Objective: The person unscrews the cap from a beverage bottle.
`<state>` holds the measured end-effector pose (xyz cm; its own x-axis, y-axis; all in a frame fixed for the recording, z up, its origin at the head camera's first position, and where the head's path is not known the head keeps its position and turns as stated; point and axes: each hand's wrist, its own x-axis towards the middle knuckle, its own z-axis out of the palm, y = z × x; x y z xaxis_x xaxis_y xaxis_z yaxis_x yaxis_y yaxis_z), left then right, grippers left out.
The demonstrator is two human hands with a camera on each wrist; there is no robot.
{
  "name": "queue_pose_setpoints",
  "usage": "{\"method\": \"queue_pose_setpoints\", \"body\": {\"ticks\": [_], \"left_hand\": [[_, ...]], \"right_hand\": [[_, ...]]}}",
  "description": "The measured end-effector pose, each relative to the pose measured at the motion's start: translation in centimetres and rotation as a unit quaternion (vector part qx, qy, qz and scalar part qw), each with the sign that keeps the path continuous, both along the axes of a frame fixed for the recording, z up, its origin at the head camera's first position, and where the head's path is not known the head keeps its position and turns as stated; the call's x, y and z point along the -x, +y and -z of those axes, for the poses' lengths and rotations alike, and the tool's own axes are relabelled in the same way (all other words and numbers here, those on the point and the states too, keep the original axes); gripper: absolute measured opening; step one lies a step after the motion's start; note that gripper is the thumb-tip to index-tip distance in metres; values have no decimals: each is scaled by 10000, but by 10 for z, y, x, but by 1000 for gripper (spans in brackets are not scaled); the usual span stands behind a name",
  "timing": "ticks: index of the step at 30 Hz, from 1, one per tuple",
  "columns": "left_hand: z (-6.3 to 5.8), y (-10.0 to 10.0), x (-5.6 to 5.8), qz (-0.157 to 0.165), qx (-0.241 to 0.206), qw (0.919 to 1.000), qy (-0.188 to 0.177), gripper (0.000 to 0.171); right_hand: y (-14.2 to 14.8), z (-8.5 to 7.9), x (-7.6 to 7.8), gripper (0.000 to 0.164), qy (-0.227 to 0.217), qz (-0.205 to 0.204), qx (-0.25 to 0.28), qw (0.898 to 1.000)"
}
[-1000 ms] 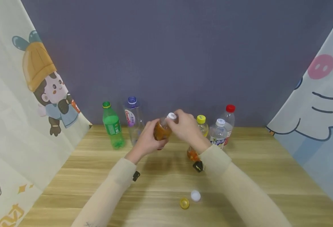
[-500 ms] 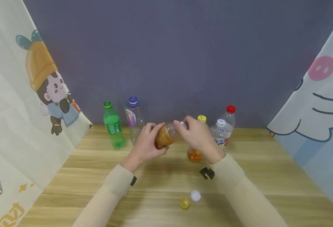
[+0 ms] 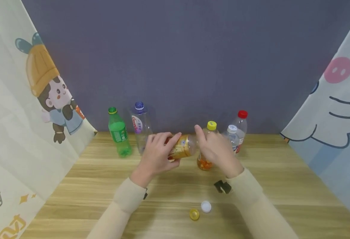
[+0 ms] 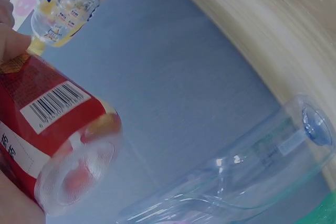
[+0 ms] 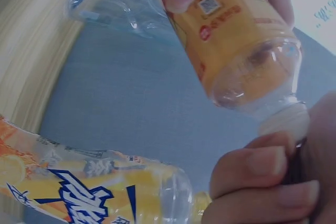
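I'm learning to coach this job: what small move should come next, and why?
Probably a small twist of the white cap by the right grip: its fingers curl at the cap, which sits on the tipped bottle, while the left grip holds that bottle.

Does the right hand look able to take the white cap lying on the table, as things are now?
Probably not at once: the right hand grips the screw cap of the held bottle. Once free, it likely could, as nothing covers the loose white cap on the table.

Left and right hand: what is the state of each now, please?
Left hand: closed, holding the tilted bottle.
Right hand: closed, gripping its white cap.
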<state>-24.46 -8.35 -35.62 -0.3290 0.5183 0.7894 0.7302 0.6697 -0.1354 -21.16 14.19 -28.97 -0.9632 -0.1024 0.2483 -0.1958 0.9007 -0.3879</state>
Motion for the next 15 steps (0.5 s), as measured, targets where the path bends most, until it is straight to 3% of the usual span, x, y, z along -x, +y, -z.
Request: {"method": "queue_pose_setpoints", "body": {"ticks": [3,6,15], "left_hand": [[0,2,-1,-207,249,9984,453,89],[1,5,-4,-236,328,9969,682,90],[-7,9,-8,50,329,9993,168,84]], "right_hand": [[4,1,-1,96,-364,67,156,9992],[7,3,-2,91,-358,88,259,9990],[9,11,-11,64,253,124,629,9976]]}}
